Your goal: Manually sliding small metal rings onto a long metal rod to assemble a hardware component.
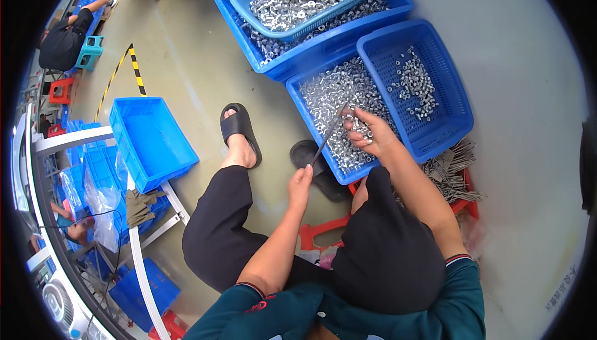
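Observation:
My left hand (pixel 300 187) is closed around the lower end of a thin dark rod (pixel 328 135), which slants up toward my right hand (pixel 380 136). Small silver metal sleeves (pixel 360 130) lie in the curled fingers and palm of my right hand. Its thumb and forefinger are close to the rod's upper end; whether they touch it I cannot tell. Both hands are by a blue bin (pixel 296 103) holding many similar metal sleeves (pixel 328 88), my right hand above it. Against this bin's right side, a blue perforated basket (pixel 446 79) holds a smaller heap of sleeves (pixel 415 85).
Beyond stands a larger blue bin (pixel 273 72) with a light-blue basket (pixel 239 4) full of metal parts. Long thin metal pieces (pixel 446 178) fill a red container at my right. A blue crate (pixel 152 144) and white frame (pixel 140 265) stand left. Another person (pixel 61 44) sits far left.

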